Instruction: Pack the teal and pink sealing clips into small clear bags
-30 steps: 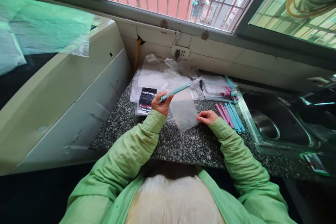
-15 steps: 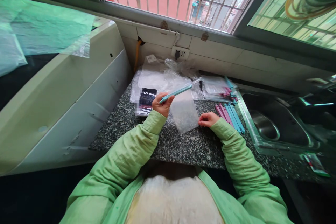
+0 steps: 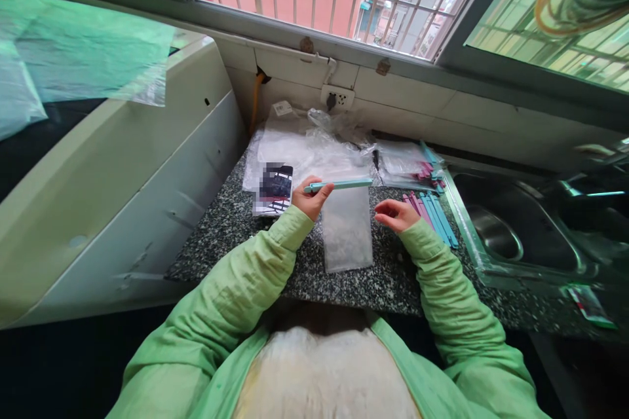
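Note:
My left hand [image 3: 308,199] is closed round one end of a light-blue bag-sealing clip [image 3: 350,184], which points right and lies almost level. Below the clip, a small frosted plastic bag [image 3: 348,236] lies upright on the speckled counter. Whether the clip grips the bag cannot be told. My right hand [image 3: 396,215] is just right of the bag, thumb and fingers apart, holding nothing visible. Beside it, several pink clips [image 3: 415,207] and blue clips [image 3: 440,221] lie side by side.
Crumpled clear plastic bags [image 3: 295,137] lie along the wall. Bagged clips [image 3: 405,167] sit at the back right. A partly blurred phone-like dark object [image 3: 276,186] rests by my left hand. A sink [image 3: 521,222] borders the right, a white panel [image 3: 162,196] the left.
The clip has turned from slanting to nearly level. The bag's lower edge has swung toward me and straightened. My right hand has let go of the bag's corner and opened.

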The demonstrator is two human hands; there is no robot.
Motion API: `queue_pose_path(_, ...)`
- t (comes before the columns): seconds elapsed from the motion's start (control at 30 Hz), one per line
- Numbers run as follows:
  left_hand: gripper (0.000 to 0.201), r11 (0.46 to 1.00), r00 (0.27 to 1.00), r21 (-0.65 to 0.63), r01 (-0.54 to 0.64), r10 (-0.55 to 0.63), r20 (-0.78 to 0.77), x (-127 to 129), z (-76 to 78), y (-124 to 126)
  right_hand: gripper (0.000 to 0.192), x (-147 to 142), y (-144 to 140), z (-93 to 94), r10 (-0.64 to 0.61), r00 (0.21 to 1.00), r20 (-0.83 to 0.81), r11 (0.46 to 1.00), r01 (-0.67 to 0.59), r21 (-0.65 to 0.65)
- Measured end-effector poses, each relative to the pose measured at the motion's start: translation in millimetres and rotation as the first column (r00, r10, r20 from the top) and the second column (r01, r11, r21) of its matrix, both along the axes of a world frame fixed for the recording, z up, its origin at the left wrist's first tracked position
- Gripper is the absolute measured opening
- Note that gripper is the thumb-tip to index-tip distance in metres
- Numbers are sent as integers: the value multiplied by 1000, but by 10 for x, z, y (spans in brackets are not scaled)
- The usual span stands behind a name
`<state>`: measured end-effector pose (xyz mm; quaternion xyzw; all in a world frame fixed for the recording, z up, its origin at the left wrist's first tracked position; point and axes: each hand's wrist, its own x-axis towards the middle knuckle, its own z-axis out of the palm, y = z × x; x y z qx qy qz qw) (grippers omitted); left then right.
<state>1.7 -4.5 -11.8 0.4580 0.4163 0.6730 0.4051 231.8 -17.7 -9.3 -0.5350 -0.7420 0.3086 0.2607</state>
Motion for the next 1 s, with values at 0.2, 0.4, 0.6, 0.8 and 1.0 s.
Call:
queue_pose_path(0.2, 41, 968, 955, 0, 252, -249, -161, 82, -23, -72, 43, -76, -12, 34, -41, 991, -129, 993, 55, 102)
queue_pose_path(0.4, 37, 938, 919, 84, 336, -308, -246, 139, -94, -82, 23, -93, -18, 25, 55, 998, 32, 978, -60, 201)
queue_pose_path(0.6, 36, 934, 919, 107, 340, -306, -251, 167, -169, -61, 16, -71, 28, -10, 163, 963, 216, 918, -229, 324)
queue_pose_path(0.8, 38, 930, 909, 72, 360, -332, -251, 147, -197, -26, 16, -73, 4, -5, 138, 951, 276, 894, -240, 379)
queue_pose_path(1.0, 42, 882, 831, -96, 461, -467, -303, 148, -276, -5, 16, -29, -43, 73, 86, 954, 287, 878, -209, 431)
